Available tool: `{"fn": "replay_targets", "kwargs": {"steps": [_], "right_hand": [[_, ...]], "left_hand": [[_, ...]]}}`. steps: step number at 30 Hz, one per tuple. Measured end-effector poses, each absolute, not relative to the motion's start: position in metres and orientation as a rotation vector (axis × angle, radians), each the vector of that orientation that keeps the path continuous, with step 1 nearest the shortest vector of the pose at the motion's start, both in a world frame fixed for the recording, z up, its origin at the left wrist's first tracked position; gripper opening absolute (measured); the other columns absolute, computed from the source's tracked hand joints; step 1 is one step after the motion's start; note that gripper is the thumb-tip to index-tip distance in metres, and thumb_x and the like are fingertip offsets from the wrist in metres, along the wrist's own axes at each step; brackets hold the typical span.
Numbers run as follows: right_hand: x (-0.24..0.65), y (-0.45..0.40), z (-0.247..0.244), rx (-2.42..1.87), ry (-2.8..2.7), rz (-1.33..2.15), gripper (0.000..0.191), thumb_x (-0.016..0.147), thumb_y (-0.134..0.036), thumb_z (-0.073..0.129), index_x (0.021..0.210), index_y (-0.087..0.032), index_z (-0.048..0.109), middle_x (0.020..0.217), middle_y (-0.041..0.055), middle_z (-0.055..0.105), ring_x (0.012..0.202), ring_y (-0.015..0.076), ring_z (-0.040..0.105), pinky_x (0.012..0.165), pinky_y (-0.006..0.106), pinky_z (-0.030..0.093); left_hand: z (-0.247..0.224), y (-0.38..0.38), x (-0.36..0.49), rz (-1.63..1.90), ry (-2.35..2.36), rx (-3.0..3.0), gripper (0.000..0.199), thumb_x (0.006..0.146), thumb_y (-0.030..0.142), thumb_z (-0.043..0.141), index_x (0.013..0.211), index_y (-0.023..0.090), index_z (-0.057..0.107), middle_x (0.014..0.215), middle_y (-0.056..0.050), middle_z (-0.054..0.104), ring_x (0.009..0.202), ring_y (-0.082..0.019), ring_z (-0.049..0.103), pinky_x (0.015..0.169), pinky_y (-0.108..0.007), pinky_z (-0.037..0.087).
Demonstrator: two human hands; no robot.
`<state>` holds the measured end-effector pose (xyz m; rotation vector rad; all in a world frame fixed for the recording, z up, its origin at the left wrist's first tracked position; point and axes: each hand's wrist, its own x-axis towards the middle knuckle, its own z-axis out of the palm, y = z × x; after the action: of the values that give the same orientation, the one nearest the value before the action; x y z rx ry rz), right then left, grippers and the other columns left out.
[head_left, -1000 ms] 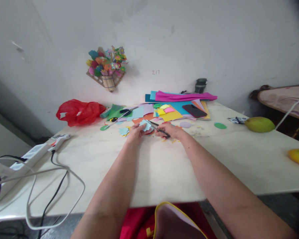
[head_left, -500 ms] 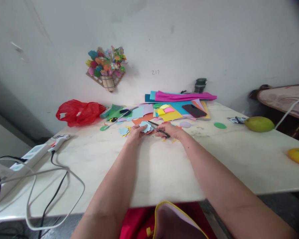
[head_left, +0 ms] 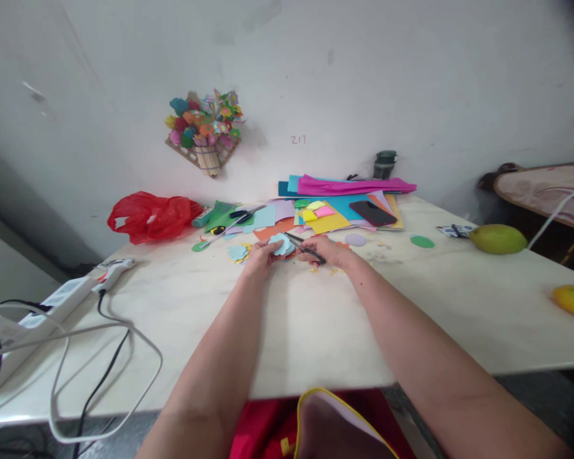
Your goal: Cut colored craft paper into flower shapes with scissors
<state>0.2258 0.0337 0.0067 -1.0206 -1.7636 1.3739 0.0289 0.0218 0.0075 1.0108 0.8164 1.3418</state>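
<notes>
A light blue, scallop-edged paper piece (head_left: 282, 244) is pinched in my left hand (head_left: 261, 256). My right hand (head_left: 326, 250) grips a pair of dark scissors (head_left: 312, 254), whose blades point left at the right edge of the blue paper. Left of my left hand lie more scalloped pieces, light blue over yellow (head_left: 238, 253). Small yellow scraps (head_left: 333, 271) are scattered below my right hand. A pale purple oval (head_left: 354, 240) lies to the right of it, and orange paper (head_left: 278, 228) lies just behind my left hand.
Behind are coloured sheets (head_left: 335, 222), a phone (head_left: 373, 213) and second scissors (head_left: 242, 216). A red bag (head_left: 153, 215) lies back left; a power strip (head_left: 60, 306) with cables is at left. A green-yellow fruit (head_left: 498, 238) and green oval (head_left: 422, 241) are at right.
The blue paper has shifted very slightly in my left hand, and the scissor blades look a little closer together. Both arms are almost where they were.
</notes>
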Motion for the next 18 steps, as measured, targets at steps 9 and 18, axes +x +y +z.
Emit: {"fn": "replay_targets", "kwargs": {"steps": [9,18], "right_hand": [[0.225,0.034,0.007,-1.011,-1.766,1.373,0.027,0.059,-0.031,0.079,0.078,-0.015,0.067,0.052,-0.0045,0.053,0.042,0.0065,0.042,0.037,0.018,0.033],[0.225,0.018,0.024,-1.049,-1.746,1.404,0.022,0.063,-0.029,0.076,0.071,-0.014,0.061,0.05,-0.0051,0.05,0.042,0.0065,0.042,0.038,0.019,0.034]], "left_hand": [[0.005,0.024,0.028,1.352,0.814,0.996,0.026,0.053,0.024,0.087,0.065,0.013,0.066,0.066,-0.005,0.069,0.057,-0.014,0.062,0.048,-0.024,0.047],[0.009,0.021,0.029,1.335,0.827,1.067,0.029,0.053,0.028,0.087,0.07,0.012,0.071,0.07,-0.006,0.07,0.049,-0.009,0.054,0.042,-0.021,0.041]]}}
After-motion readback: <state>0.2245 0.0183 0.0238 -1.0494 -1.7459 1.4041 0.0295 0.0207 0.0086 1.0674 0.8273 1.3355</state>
